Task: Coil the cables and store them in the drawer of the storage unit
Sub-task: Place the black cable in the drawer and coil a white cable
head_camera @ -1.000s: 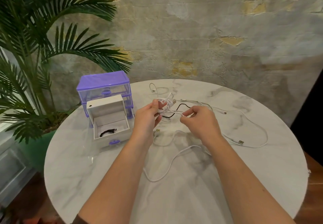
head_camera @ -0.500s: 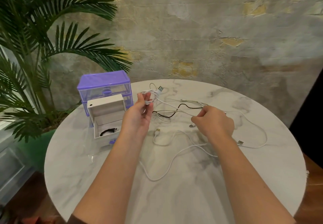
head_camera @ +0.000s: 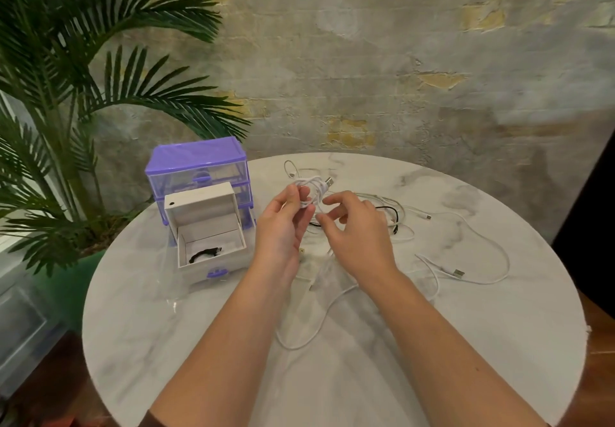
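A worn plaster wall backs a round, marble-patterned bench (head_camera: 466,343). Above its middle, a thin white cable (head_camera: 311,190), partly wound into small glossy loops with a metal USB plug poking out, sits pinched in the left hand (head_camera: 283,223). The right hand (head_camera: 356,230) hovers just beside the loops, fingers loosely curled, pinching the cable's trailing strand. Left of the hands stands a purple plastic storage unit (head_camera: 196,168); its white drawer (head_camera: 213,243) is pulled open, with a black cable (head_camera: 204,253) inside.
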`<state>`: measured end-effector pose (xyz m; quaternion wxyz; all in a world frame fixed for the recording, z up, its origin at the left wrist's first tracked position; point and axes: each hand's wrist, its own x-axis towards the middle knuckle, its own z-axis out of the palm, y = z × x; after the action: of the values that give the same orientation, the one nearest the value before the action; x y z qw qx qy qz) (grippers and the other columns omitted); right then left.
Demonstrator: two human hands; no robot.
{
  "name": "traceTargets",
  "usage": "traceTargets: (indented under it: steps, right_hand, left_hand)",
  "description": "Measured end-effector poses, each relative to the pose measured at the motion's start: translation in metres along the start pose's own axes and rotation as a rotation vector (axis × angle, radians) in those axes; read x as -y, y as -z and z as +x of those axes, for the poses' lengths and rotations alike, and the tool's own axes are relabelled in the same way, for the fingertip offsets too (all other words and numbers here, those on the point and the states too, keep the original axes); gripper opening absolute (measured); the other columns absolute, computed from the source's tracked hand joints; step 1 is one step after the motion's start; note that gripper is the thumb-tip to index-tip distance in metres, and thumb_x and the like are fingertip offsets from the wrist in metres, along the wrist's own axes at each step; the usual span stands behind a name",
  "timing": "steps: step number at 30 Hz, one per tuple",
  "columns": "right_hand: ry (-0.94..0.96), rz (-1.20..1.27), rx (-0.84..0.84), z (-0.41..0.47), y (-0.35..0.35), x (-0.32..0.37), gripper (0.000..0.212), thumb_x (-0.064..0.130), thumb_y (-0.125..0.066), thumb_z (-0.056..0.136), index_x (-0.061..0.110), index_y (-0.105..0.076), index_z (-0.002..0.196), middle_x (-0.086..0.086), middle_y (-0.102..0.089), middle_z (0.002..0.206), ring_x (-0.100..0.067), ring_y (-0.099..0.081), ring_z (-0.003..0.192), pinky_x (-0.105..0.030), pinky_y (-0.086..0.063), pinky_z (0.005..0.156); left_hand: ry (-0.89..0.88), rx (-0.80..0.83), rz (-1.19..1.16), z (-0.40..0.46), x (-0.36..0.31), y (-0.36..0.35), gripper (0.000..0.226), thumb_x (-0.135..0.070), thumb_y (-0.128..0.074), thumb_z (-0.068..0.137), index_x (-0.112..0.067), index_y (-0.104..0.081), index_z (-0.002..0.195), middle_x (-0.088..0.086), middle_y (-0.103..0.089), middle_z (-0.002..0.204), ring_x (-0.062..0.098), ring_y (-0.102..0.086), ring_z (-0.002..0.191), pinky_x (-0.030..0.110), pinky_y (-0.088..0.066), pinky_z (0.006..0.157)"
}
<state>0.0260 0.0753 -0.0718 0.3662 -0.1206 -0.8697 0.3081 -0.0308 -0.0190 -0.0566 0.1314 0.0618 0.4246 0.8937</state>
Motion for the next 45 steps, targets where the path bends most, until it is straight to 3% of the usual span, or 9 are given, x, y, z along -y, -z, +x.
traceTargets:
  steps: [3,6,13,17,20,27,32,41,45]
  right_hand:
    - [-0.097,0.239,0.023,0.001,-0.002,-0.002,0.007,0.018,-0.057,0.094,0.022,-0.06,0.1,0.006,-0.063,0.083,-0.017,-0.059,0.086,-0.037,-0.047,0.08]
    - [-0.15,0.334,0.021,0.002,-0.001,-0.001,0.008,0.013,-0.049,0.098,0.018,-0.054,0.094,-0.001,-0.06,0.095,-0.015,-0.055,0.088,-0.029,-0.042,0.075]
    - [-0.151,0.313,-0.002,0.002,0.009,-0.002,0.02,0.032,-0.062,0.091,0.013,-0.057,0.09,0.009,-0.052,0.084,-0.002,-0.046,0.075,-0.018,-0.034,0.065]
    - [-0.16,0.341,0.003,0.004,0.009,-0.003,0.026,0.037,-0.067,0.089,0.012,-0.058,0.084,0.009,-0.05,0.069,-0.006,-0.042,0.062,-0.02,-0.031,0.058]
    - [-0.205,0.385,0.001,0.005,0.012,-0.004,0.025,0.033,-0.07,0.087,0.012,-0.058,0.082,0.01,-0.048,0.061,-0.005,-0.04,0.053,-0.016,-0.03,0.051]
    - [-0.174,0.317,-0.011,0.003,0.012,-0.005,0.016,0.033,-0.063,0.092,0.02,-0.057,0.087,0.006,-0.057,0.069,-0.004,-0.044,0.059,-0.03,-0.037,0.059]
    - [-0.087,0.097,-0.002,0.007,0.014,-0.016,0.018,0.031,-0.056,0.097,0.024,-0.071,0.102,0.007,-0.061,0.095,-0.01,-0.054,0.089,-0.027,-0.037,0.074]
    - [0.074,-0.026,-0.107,0.005,0.012,-0.016,0.019,0.031,-0.056,0.097,0.025,-0.073,0.103,0.003,-0.051,0.082,-0.022,-0.053,0.081,-0.038,-0.044,0.071]
    - [0.114,-0.019,-0.078,0.006,0.013,-0.015,0.019,0.035,-0.06,0.094,0.023,-0.074,0.098,0.008,-0.046,0.078,-0.021,-0.051,0.08,-0.038,-0.044,0.074]
  left_hand:
    - [0.017,0.06,0.061,-0.001,0.001,-0.002,0.018,-0.02,-0.049,0.1,-0.01,-0.063,0.103,-0.001,-0.068,0.08,0.011,-0.065,0.076,0.02,-0.057,0.067]
    - [-0.008,0.125,0.206,-0.001,0.0,-0.002,0.023,-0.015,-0.039,0.104,-0.01,-0.061,0.097,0.004,-0.061,0.077,0.016,-0.062,0.079,0.026,-0.059,0.073]
    - [0.04,0.229,0.244,-0.004,-0.005,0.001,0.028,-0.012,-0.039,0.1,-0.008,-0.06,0.082,0.004,-0.051,0.067,0.017,-0.058,0.079,0.031,-0.058,0.07]
    - [0.16,0.242,0.156,-0.003,-0.007,0.001,0.028,-0.021,-0.034,0.095,-0.015,-0.046,0.071,-0.001,-0.039,0.061,0.019,-0.05,0.084,0.037,-0.052,0.089]
    - [0.184,0.199,0.133,0.0,-0.01,0.0,0.032,-0.031,-0.042,0.096,-0.018,-0.042,0.067,-0.003,-0.034,0.059,0.015,-0.052,0.077,0.032,-0.048,0.087]
    - [0.022,0.126,0.394,0.001,-0.01,0.003,0.028,-0.027,-0.055,0.092,-0.018,-0.051,0.066,-0.005,-0.048,0.061,0.011,-0.055,0.082,0.032,-0.05,0.085]
    - [-0.071,0.175,0.687,-0.002,-0.006,0.003,0.024,-0.024,-0.045,0.098,-0.012,-0.06,0.083,-0.002,-0.052,0.076,0.013,-0.054,0.086,0.038,-0.05,0.09]
    - [-0.06,0.151,0.75,-0.001,-0.004,0.004,0.034,-0.047,-0.06,0.089,-0.015,-0.063,0.101,-0.003,-0.054,0.075,0.011,-0.055,0.073,0.038,-0.06,0.077]
    - [-0.128,0.128,0.789,0.0,-0.003,0.007,0.029,-0.042,-0.065,0.088,-0.013,-0.067,0.091,-0.004,-0.059,0.067,0.01,-0.056,0.063,0.038,-0.059,0.076]
